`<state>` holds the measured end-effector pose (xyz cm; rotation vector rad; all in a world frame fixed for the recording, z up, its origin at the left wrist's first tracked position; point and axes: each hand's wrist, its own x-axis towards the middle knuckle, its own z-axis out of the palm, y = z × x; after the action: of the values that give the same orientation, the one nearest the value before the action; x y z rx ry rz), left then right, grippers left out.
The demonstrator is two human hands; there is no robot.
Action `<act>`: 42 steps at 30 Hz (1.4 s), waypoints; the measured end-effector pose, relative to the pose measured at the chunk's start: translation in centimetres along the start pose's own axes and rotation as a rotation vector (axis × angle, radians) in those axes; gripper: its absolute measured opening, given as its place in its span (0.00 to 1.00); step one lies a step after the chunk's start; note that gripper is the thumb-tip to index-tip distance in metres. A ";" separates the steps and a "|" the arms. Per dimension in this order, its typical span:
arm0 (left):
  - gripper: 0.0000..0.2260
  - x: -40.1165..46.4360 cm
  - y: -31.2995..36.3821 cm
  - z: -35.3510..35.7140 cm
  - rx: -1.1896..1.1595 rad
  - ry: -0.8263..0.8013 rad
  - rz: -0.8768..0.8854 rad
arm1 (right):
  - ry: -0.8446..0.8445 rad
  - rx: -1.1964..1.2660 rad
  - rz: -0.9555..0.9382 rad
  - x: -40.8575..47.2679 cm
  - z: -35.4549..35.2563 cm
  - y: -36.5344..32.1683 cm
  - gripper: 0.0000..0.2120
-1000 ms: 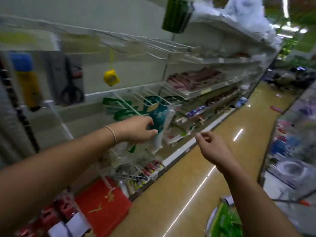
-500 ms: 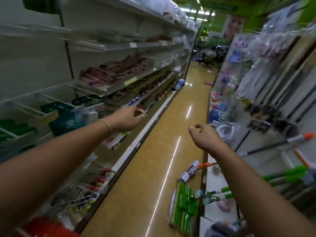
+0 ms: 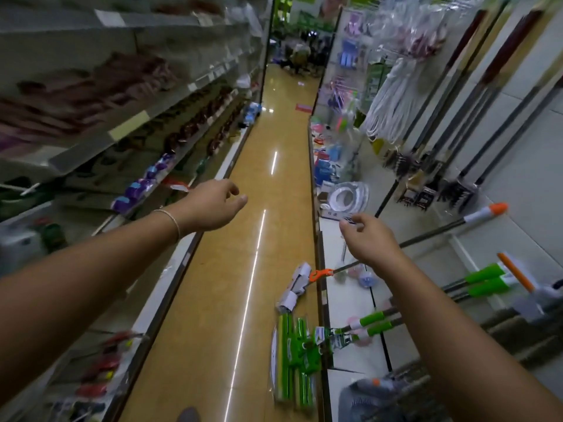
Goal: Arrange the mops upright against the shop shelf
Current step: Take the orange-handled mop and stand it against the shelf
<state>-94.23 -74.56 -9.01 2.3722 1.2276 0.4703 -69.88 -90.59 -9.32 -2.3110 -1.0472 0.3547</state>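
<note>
Two green flat mops (image 3: 294, 357) rest with their heads on the aisle floor at the lower middle, their green-gripped handles (image 3: 484, 281) leaning right across the low shelf (image 3: 350, 303). A white-headed mop (image 3: 294, 287) with an orange joint lies just beyond them, its long handle ending in an orange tip (image 3: 496, 208). My left hand (image 3: 213, 205) hovers over the aisle, fingers loosely apart and holding nothing. Stretched toward the right shelf above the mop handles is my right hand (image 3: 368, 239), empty, with its fingers curled.
Stocked shelves (image 3: 131, 126) line the left of the aisle. On the right, brooms and brushes (image 3: 451, 123) stand upright against the wall, with white rope bundles (image 3: 393, 95) and hanging packets. A grey basket (image 3: 368, 400) sits at the bottom. The tan floor (image 3: 268, 166) runs far ahead.
The view has swung right from the left shelf to the aisle and the right shelf. My left hand left the hanging packet and opened; both hands now reach forward over the aisle.
</note>
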 end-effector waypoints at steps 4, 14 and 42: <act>0.20 7.4 -3.2 -1.7 -0.039 -0.064 -0.002 | 0.045 0.001 0.067 5.9 1.9 -3.3 0.24; 0.19 18.9 -6.2 -2.4 -0.065 -0.136 0.095 | 0.110 0.042 0.131 15.1 6.0 -8.1 0.21; 0.20 56.6 1.9 8.1 0.042 -0.279 0.163 | 0.097 0.220 0.187 52.6 6.0 -4.7 0.19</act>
<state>-57.86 -30.38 -9.22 2.4829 0.9330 0.1547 -40.86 -46.13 -11.61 -2.2074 -0.7089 0.4050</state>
